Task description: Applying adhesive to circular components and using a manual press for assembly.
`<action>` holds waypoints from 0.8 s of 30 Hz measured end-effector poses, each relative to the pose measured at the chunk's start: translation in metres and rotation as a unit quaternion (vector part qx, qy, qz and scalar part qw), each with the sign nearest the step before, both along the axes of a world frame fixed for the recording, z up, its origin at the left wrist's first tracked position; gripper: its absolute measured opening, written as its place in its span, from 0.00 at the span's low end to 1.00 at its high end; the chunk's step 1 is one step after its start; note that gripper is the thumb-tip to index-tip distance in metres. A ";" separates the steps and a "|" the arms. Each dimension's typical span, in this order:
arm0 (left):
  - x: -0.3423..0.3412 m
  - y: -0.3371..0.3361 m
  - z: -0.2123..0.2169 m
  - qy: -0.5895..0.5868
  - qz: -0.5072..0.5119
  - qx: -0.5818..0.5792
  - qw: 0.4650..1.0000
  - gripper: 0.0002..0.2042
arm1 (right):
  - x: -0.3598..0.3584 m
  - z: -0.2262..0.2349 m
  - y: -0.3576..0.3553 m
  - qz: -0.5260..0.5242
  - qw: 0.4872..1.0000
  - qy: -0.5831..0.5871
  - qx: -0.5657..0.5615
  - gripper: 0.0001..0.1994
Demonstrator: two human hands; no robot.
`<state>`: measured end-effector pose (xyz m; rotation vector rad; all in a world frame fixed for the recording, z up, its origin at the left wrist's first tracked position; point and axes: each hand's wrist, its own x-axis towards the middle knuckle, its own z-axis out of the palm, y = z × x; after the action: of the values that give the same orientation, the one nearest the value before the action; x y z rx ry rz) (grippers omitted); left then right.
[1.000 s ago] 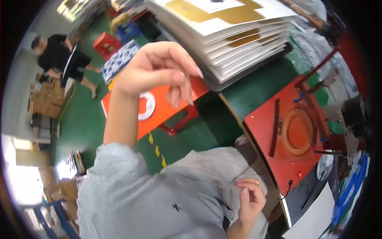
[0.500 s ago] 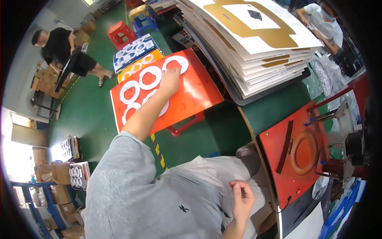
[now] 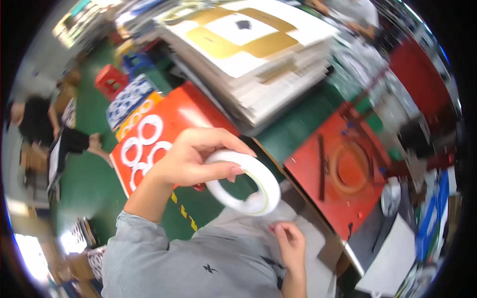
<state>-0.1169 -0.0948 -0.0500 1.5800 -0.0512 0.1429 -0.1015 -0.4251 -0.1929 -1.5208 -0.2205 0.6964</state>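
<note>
One white ring is clamped in my left hand, thumb on the near side of the rim and fingers on the far side, raised in front of my chest. It tilts, so the green floor shows through its middle. My right hand sits lower, near my pale trousers, well apart from the left, fingers loosely curled and thumb a little clear of them; it is blurred, so I can't fairly say whether its fingertips touch the cloth.

Just beyond my left wrist lies an orange-red board with several more white rings grouped toward its left side. Yellow-and-black tape marks the floor below it. To my right, on a green tabletop, there is a red plate with a dark strip and a brownish ring shape.

Farther over the same table stands a tall stack of white-and-gold sheets. Behind the orange-red board come an orange sheet and a blue one, both bearing white circles, then a red stool and a blue stool. Off to the left, someone in dark clothes is smeared by motion; at the upper right another person shows in part.
</note>
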 end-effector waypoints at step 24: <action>0.139 -0.161 -0.049 -0.207 -0.055 -0.002 0.977 0.13 | 0.096 0.106 0.013 -0.248 0.781 -0.558 -0.132 0.08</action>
<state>0.0225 -0.2562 -0.0992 1.5181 -0.4629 0.3827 -0.0059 -0.4118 -0.0865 -1.9995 -0.5922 -0.7080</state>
